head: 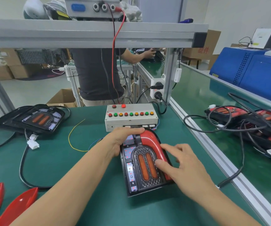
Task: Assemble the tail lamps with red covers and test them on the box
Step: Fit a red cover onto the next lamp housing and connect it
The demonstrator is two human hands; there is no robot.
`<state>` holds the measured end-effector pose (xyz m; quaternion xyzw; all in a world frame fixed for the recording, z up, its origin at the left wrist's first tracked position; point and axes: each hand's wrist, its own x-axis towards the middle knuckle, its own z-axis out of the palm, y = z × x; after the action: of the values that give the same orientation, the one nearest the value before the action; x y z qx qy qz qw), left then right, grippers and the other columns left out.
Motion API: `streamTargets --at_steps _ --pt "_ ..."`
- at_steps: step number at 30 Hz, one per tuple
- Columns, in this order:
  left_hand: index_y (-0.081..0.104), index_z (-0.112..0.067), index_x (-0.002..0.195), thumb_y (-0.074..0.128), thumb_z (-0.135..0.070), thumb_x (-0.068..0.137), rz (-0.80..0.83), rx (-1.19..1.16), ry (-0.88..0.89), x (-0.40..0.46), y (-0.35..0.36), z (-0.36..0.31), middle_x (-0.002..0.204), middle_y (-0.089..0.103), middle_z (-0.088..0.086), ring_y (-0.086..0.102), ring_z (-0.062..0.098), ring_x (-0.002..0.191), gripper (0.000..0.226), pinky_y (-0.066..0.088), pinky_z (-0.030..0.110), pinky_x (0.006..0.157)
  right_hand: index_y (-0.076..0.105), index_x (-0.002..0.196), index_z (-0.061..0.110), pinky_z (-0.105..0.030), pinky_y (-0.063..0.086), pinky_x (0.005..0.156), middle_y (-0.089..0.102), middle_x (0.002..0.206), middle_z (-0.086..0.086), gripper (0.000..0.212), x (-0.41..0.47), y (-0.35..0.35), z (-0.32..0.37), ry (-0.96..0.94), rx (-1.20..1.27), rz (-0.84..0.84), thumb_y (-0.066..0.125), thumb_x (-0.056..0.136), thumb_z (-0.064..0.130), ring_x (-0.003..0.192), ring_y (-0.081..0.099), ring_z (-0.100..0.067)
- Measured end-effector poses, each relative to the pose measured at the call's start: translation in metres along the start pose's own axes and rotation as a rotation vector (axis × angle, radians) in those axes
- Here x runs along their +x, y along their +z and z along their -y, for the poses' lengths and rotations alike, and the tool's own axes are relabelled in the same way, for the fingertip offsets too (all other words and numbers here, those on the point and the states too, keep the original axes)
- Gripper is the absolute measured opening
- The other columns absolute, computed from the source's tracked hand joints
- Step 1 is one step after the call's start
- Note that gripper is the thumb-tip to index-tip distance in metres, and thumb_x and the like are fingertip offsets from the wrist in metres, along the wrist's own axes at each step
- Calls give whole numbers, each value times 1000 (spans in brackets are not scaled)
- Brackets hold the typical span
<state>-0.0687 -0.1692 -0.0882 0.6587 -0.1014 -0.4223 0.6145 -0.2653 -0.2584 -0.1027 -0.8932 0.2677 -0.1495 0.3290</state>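
A black tail lamp [136, 175] with two orange strips lies on the green mat in front of me. A curved red cover [152, 142] sits along its top and right side. My left hand [123, 141] rests on the lamp's upper left corner, fingers reaching over the top of the red cover. My right hand [180, 165] presses with straight fingers on the cover's right arm. The grey test box [131, 118] with coloured buttons stands just behind the lamp; one red button on top glows.
A second black tail lamp [32, 119] with a white connector [32, 142] lies at the left. Two loose red covers [9, 206] sit at the bottom left. Several lamps and cables [249, 124] pile up on the right belt. A person [95, 74] stands behind the box.
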Motion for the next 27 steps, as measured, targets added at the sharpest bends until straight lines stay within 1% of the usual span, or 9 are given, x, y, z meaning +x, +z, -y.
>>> streamTargets --at_steps 2,4,7,11,14,17,20,23,27 --pt "70 -4 95 84 -18 57 8 -27 31 -1 0 -1 82 73 17 70 26 61 43 56 32 53 54 128 32 -33 51 89 61 117 10 46 2 -1 -1 226 462 223 66 86 45 102 64 -12" --pt "71 -5 93 84 -19 51 18 -26 52 -4 2 -3 81 73 16 70 26 61 46 56 31 54 64 116 16 -42 58 84 75 104 -4 31 2 -2 -1 333 724 386 65 89 31 93 72 -22" --pt "71 -4 95 83 -18 47 30 -28 34 -5 1 -5 81 73 16 69 26 61 51 56 33 57 69 105 11 -37 60 70 76 93 -9 20 4 -4 -1 316 718 385 63 91 23 82 73 -23" --pt "70 -2 86 79 -7 58 28 -62 11 -3 -2 -7 74 71 16 67 27 55 30 56 33 52 70 101 9 -36 60 64 76 88 -12 15 7 -1 0 309 725 337 64 90 18 78 73 -28" --pt "69 -1 88 78 -3 64 -20 -70 31 1 0 -7 72 71 17 67 27 53 25 55 32 51 72 97 10 -32 57 56 76 83 -11 13 7 4 -1 319 726 275 66 89 17 73 74 -26" --pt "69 -1 89 78 -4 66 -17 -75 38 2 -1 -5 72 71 16 67 27 54 26 54 31 51 72 98 12 -30 56 56 77 84 -9 14 9 4 -3 308 716 280 67 88 20 73 74 -24" --pt "67 1 100 80 -9 66 -28 -70 24 4 -6 0 80 71 18 67 28 59 38 56 33 56 71 98 13 -25 55 55 77 84 -7 19 15 3 -5 289 681 335 68 86 26 71 74 -19" --pt "65 0 108 80 -13 67 -49 -68 25 4 -10 6 85 71 18 67 27 63 46 57 33 60 72 100 12 -19 53 58 77 87 -7 30 21 2 -7 262 677 376 71 80 35 77 74 -20" --pt "67 -5 104 80 -13 70 -96 -70 85 6 -12 9 85 72 14 68 22 61 37 56 28 55 74 102 14 -29 51 77 77 94 -8 50 24 6 -13 233 685 387 68 69 52 86 74 -22"
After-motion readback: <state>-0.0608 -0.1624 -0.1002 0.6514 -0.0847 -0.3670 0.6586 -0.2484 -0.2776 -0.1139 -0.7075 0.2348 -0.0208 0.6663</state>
